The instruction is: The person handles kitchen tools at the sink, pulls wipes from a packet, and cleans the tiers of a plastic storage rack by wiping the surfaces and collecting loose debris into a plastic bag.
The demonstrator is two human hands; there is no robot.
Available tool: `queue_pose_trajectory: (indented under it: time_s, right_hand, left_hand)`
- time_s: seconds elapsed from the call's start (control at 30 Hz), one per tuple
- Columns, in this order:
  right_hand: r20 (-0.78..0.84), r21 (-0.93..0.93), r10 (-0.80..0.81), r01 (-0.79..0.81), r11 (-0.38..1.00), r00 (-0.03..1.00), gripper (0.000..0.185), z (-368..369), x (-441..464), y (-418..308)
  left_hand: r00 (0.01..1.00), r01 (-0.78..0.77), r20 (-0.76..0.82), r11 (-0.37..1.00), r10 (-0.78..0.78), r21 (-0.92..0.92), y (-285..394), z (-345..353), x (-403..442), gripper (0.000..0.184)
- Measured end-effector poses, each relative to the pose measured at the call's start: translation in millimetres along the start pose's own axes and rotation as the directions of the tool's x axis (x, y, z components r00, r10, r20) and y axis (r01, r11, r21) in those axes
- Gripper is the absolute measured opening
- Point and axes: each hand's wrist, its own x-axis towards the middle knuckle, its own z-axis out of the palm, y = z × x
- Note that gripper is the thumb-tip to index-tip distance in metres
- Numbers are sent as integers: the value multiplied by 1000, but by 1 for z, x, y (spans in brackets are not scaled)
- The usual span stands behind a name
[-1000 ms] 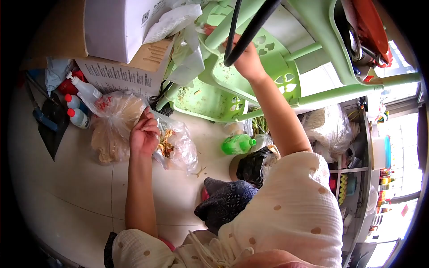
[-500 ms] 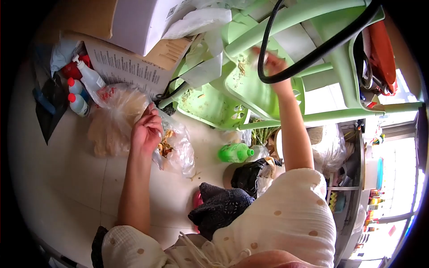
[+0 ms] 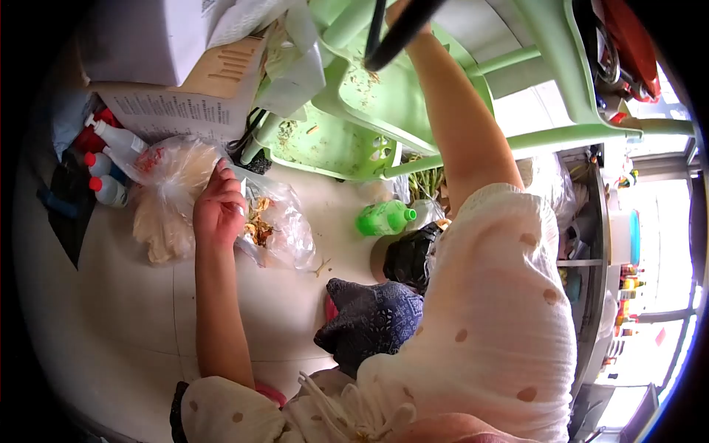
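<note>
My left hand (image 3: 220, 207) has its fingers curled together at the edge of a clear plastic bag (image 3: 292, 236), which lies open on the floor with dry brownish scraps (image 3: 258, 225) in it. Beside that hand sits a fuller, knotted plastic bag (image 3: 166, 203) with pale contents. My right hand (image 3: 408, 16) reaches to the top of the view, over a light green plastic rack (image 3: 391, 103). A black looped strap or cable (image 3: 406, 33) crosses in front of it, and its fingers are hidden. Small dry bits (image 3: 360, 76) lie on the rack's tiers.
White bottles (image 3: 111, 190) with red caps and a spray bottle (image 3: 118, 140) stand at the left. Cardboard boxes (image 3: 140, 44) are stacked at the upper left. A green bottle (image 3: 384, 218) lies on the floor near a black bag (image 3: 413, 255). Shelving (image 3: 591, 295) lines the right.
My right hand has moved up and farther over the rack, partly behind the black strap. My left hand stays at the bag's edge. The whole view has shifted somewhat.
</note>
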Motion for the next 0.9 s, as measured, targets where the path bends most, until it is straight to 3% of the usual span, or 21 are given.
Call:
queue_pose_trajectory:
  time_s: [0.03, 0.07, 0.1, 0.17, 0.33, 0.47, 0.57, 0.6, 0.7, 0.73, 0.9]
  right_hand:
    - [68, -185, -172, 182, 966, 983, 33, -4, -3, 12]
    - [-42, 37, -58, 60, 998, 997, 32, -3, -13, 21]
    - [-159, -161, -265, 240, 957, 951, 30, -2, -24, 33]
    - [-212, -284, -373, 309, 908, 903, 27, -6, -41, 57]
    - [79, -384, -18, 47, 922, 997, 25, -49, -75, 70]
    - [262, -514, 360, -187, 838, 895, 29, -82, -89, 62]
    - [426, -738, 321, 120, 664, 846, 29, -82, -89, 88]
    - [453, -763, 403, 112, 637, 796, 29, -84, -91, 88]
    - [465, -820, 192, 339, 462, 864, 29, -89, -101, 91]
    - [440, -826, 92, 362, 432, 893, 26, -85, -104, 97]
    - [522, -827, 173, 446, 341, 835, 23, -83, -111, 96]
  left_hand:
    - [1000, -1, -2, 1000, 1, 12, -1, 1, 0, 23]
    - [1000, -2, -4, 1000, 3, 23, -1, 2, 0, 23]
    - [1000, -7, -5, 999, 7, 33, -1, 2, -1, 23]
    - [1000, 8, 9, 1000, -8, 28, -1, 2, -3, 23]
    - [1000, -10, -3, 999, 10, 33, -1, 3, -4, 23]
    - [999, 2, 36, 1000, -3, 21, -3, 3, -5, 23]
    - [999, 12, 42, 1000, -13, 27, -4, 1, -4, 23]
    - [999, 15, 39, 999, -16, 29, -3, 1, -4, 23]
    - [999, 13, 51, 1000, -14, 12, -4, 0, -4, 22]
    - [999, 15, 52, 1000, -16, 8, -4, 0, -5, 22]
    - [1000, 6, 27, 1000, -6, 15, -1, 2, -6, 22]
